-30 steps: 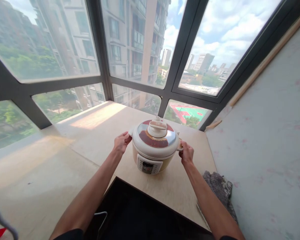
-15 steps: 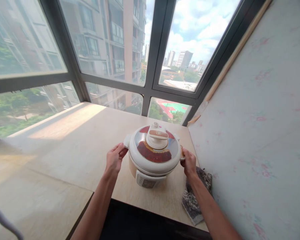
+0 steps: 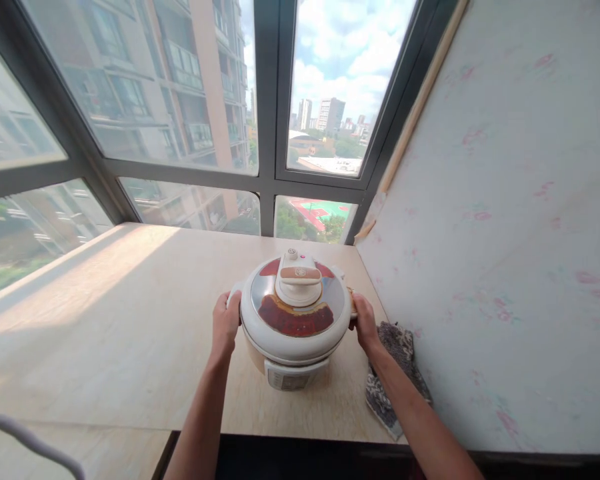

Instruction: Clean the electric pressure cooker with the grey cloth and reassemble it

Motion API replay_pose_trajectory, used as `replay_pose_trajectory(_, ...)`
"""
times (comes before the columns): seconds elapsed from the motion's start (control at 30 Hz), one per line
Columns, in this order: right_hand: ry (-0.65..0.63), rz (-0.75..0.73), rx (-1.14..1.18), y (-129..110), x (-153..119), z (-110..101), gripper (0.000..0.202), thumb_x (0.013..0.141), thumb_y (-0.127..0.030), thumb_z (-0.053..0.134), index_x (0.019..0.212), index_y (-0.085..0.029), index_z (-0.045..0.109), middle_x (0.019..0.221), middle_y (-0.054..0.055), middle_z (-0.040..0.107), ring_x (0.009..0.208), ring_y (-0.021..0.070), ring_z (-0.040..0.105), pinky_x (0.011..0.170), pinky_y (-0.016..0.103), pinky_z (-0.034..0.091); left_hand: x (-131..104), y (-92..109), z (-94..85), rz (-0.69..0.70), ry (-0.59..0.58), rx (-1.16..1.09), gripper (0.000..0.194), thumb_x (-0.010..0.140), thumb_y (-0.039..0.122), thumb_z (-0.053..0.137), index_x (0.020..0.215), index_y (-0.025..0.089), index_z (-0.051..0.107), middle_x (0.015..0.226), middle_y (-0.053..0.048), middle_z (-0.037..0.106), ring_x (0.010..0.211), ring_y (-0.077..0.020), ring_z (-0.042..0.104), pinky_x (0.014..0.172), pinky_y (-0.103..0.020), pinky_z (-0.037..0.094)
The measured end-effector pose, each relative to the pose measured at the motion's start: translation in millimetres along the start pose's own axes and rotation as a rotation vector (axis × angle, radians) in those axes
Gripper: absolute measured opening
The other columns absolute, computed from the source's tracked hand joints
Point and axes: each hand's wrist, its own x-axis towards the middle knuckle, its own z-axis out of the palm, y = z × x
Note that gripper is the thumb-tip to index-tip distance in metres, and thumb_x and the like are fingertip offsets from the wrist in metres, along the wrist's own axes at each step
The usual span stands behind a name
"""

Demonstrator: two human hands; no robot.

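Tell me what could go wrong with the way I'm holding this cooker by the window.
Both grips are small: the left hand and right hand hold only the side handles of the pressure cooker, so it could tip or slip if it is heavy. The grey cloth lies on the wooden counter just beside the right wrist and might snag or drag. The wall is close on the right, leaving little elbow room.

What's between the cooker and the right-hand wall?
In the head view, a grey cloth lies on the counter between the pressure cooker and the wall, under the right hand.
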Motion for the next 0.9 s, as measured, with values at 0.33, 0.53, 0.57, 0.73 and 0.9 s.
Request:
replay_pose_trajectory(0.33,0.072,0.091,0.223,12,1,6,0.044,0.075,-0.062,0.065,0.071,-0.023,0.045,0.057,-0.008,0.041,0.045,0.0084,0.034,0.036,0.022,0.024,8,-27,7.6,0.312,0.047,-0.086,0.035,0.088,0.044,0.051,0.062,0.022,0.041,0.063,0.002,0.043,0.063,-0.0148,0.040,0.059,-0.028,0.035)
replay_pose_trajectory(0.53,0.075,0.101,0.237,14,1,5,0.042,0.077,-0.060,0.063,0.071,-0.023,0.046,0.057,-0.008,0.041,0.046,0.0089,0.034,0.038,0.023,0.024,11,-34,8.6,0.332,0.054,-0.114,0.035,0.089,0.045,0.051,0.063,0.023,0.041,0.064,0.001,0.045,0.063,-0.0155,0.041,0.061,-0.029,0.035)
replay_pose_trajectory(0.57,0.074,0.092,0.238,15,1,5,0.041,0.077,-0.060,0.063,0.071,-0.023,0.045,0.057,-0.008,0.041,0.047,0.0091,0.034,0.039,0.023,0.024,11,-34,8.6,0.339,0.057,-0.114,0.035,0.088,0.045,0.051,0.063,0.023,0.042,0.064,0.001,0.045,0.064,-0.0156,0.041,0.061,-0.029,0.036)
replay_pose_trajectory(0.73,0.092,0.014,0.153,14,1,5,0.041,0.079,-0.058,0.060,0.067,-0.023,0.045,0.055,-0.006,0.041,0.049,0.0103,0.034,0.042,0.024,0.026,11,-31,8.8,0.359,0.062,-0.107,0.033,0.088,0.041,0.050,0.062,0.023,0.043,0.063,0.000,0.046,0.063,-0.0163,0.041,0.061,-0.029,0.036)
replay_pose_trajectory(0.9,0.102,-0.008,0.073,14,2,4,0.043,0.083,-0.061,0.057,0.065,-0.024,0.044,0.052,-0.004,0.041,0.052,0.0130,0.036,0.044,0.025,0.027,9,-26,9.4,0.363,0.071,-0.110,0.032,0.086,0.041,0.049,0.060,0.024,0.043,0.060,0.000,0.045,0.060,-0.0169,0.040,0.057,-0.030,0.035)
